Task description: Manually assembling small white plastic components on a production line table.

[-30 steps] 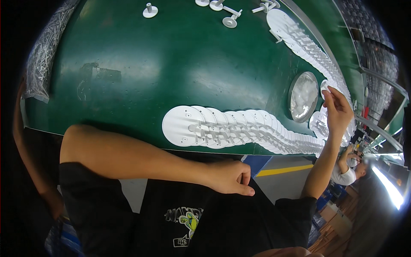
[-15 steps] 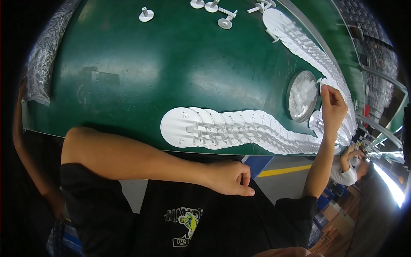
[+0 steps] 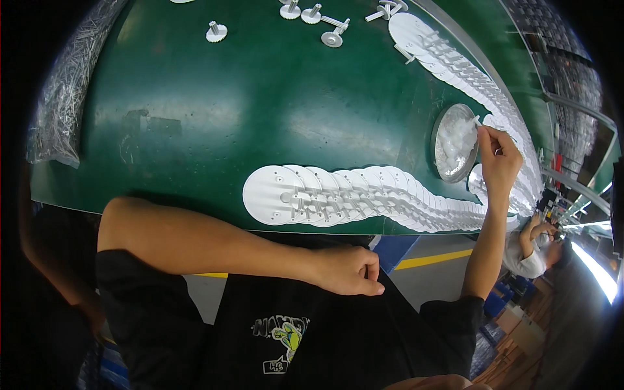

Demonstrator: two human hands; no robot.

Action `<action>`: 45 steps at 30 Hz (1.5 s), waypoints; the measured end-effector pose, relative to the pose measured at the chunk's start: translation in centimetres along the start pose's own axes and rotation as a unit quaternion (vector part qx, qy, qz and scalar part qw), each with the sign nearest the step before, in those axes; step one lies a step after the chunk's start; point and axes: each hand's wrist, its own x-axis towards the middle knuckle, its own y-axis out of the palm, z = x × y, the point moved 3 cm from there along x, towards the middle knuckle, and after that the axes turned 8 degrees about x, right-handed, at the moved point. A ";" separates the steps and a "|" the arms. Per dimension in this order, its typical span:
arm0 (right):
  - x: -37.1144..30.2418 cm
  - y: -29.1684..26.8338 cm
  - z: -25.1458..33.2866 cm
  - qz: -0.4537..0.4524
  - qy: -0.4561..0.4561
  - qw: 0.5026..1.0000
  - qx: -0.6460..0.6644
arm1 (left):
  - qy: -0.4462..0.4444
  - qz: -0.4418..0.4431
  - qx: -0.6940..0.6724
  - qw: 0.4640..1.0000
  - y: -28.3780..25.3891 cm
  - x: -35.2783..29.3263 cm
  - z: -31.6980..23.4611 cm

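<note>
My right hand pinches a small white plastic piece between thumb and fingertips. It is at the right rim of a round metal dish. In the dish lies a whitish, translucent mass that looks like grease. The piece's exact kind is too small to tell. Close to the wrist is a white disc. My left hand is curled closed in front of my body, below the table edge, with nothing visible in its fingers. A row of overlapping white discs with raised posts lies along the near edge.
Another long row of white discs curves along the right side of the green table. Several white gears with shafts are scattered at the far side. A clear bag of metal pins lies at left. A co-worker sits far right.
My right hand has moved slightly left, bringing the white piece from beside the dish to its rim. My left hand stays put. The view has shifted a little.
</note>
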 end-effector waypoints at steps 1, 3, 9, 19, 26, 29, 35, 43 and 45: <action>-0.1 0.0 -0.2 -0.011 0.022 1.000 0.012 | 0.006 -0.006 0.006 1.000 -0.1 0.1 0.0; -0.4 -0.1 -0.5 -0.030 0.038 0.998 0.048 | 0.011 -0.012 0.014 1.000 -0.1 0.2 0.0; -1.4 -1.4 -1.1 -0.053 0.124 0.984 0.118 | -0.006 -0.001 0.007 1.000 -0.2 -0.1 -0.3; -7.1 -2.8 -2.2 0.071 0.167 0.975 0.129 | -0.024 0.014 -0.009 1.000 -0.4 0.0 -0.6; -6.7 -2.3 -1.0 0.091 -0.019 0.996 -0.006 | -0.018 0.013 -0.010 1.000 -0.3 0.2 -0.1; -6.1 -2.2 -0.2 0.074 -0.114 0.989 -0.053 | -0.011 0.014 -0.009 1.000 -0.4 0.2 -0.2; -6.3 -2.4 0.9 0.012 -0.096 0.994 -0.045 | -0.006 0.014 -0.019 1.000 -0.5 0.2 -0.5; -5.9 -3.4 6.4 0.072 -0.024 0.996 0.053 | -0.027 -0.067 0.077 0.994 -0.9 0.1 -0.2; -5.8 -2.8 7.0 0.084 -0.031 0.994 0.063 | -0.042 -0.068 0.071 0.994 -0.9 0.3 0.4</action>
